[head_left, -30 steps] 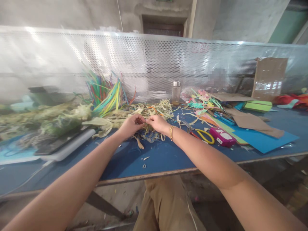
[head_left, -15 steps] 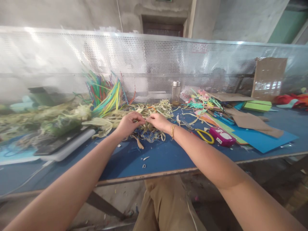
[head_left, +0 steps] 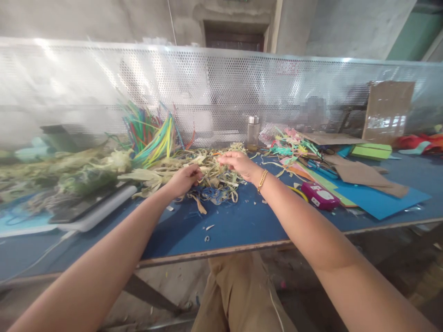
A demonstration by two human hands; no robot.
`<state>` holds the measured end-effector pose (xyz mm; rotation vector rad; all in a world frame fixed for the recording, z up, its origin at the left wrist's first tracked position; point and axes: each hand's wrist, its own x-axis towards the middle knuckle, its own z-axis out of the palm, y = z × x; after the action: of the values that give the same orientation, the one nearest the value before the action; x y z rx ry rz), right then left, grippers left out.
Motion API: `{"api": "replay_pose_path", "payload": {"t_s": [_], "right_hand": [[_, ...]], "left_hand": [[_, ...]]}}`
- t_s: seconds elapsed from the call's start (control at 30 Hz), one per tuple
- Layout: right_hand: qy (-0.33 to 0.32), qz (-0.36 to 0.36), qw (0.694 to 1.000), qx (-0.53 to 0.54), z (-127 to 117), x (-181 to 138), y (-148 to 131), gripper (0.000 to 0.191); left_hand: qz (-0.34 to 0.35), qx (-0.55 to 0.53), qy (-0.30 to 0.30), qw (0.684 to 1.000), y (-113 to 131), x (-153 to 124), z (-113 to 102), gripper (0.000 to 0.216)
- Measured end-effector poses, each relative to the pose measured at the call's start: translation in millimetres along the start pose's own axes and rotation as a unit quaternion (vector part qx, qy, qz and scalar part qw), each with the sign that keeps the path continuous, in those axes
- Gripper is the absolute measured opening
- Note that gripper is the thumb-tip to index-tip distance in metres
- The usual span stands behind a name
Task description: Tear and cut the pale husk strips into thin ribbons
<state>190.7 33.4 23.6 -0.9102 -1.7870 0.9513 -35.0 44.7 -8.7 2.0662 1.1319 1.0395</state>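
Note:
My left hand (head_left: 187, 179) is closed in a pinch over the near side of a heap of pale dried husk strips (head_left: 166, 171). Whatever lies between its fingertips is too small to make out. To its right and a little farther back, my right hand (head_left: 238, 163) also has its thumb and fingers pressed together above the strips, and what it holds is unclear. A gold chain bracelet (head_left: 262, 180) circles my right wrist. Below both hands, blue shreds (head_left: 214, 193) mix into the heap. A yellow scissor handle (head_left: 300, 192) shows beside my right forearm, which hides the rest.
Colourful pipe cleaners (head_left: 152, 136) stand behind the heap. A glass bottle (head_left: 253, 133) is at the back. On the right lie a magenta box (head_left: 320, 196), blue card (head_left: 384, 205) and cardboard pieces (head_left: 367, 175). A tablet-like device (head_left: 100, 210) lies left. A perforated metal screen (head_left: 228, 87) borders the table.
My hands, close together before, have moved apart. The left came slightly left and nearer; the right moved right and farther back. My right forearm now covers more of the scissors.

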Motion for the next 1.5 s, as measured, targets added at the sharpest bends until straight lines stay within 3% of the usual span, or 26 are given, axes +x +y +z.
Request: {"api": "replay_pose_path", "payload": {"t_s": [0.13, 0.23, 0.3, 0.93, 1.1, 1.27, 1.4, 1.5], "right_hand": [[-0.074, 0.046, 0.98, 0.176, 16, -3, -1, 0.017], [-0.083, 0.087, 0.98, 0.157, 24, -4, -1, 0.021], [-0.081, 0.096, 0.983, 0.135, 28, -4, -1, 0.023], [-0.097, 0.117, 0.987, 0.061, 24, -1, -4, 0.026], [-0.06, 0.089, 0.994, 0.018, 24, 1, 6, 0.023], [-0.03, -0.001, 0.999, 0.016, 30, 2, -2, 0.016], [-0.042, -0.08, 0.992, -0.09, 29, -6, -25, 0.019], [0.008, -0.08, 0.961, -0.265, 10, -30, -38, 0.019]], "left_hand": [[-0.05, -0.162, 0.026, 0.985, 9, -4, 3, 0.019], [-0.07, -0.317, 0.023, 0.945, 15, -7, 8, 0.022], [-0.083, -0.355, 0.0, 0.931, 18, -8, 11, 0.025], [-0.116, -0.273, -0.022, 0.955, 28, -10, 17, 0.024], [-0.069, -0.237, -0.044, 0.968, 18, -8, 17, 0.027], [-0.007, -0.185, -0.058, 0.981, 22, -9, 18, 0.028], [0.002, -0.147, -0.051, 0.988, 22, -10, 17, 0.028], [-0.033, -0.139, -0.024, 0.989, 17, -9, 16, 0.031]]}}
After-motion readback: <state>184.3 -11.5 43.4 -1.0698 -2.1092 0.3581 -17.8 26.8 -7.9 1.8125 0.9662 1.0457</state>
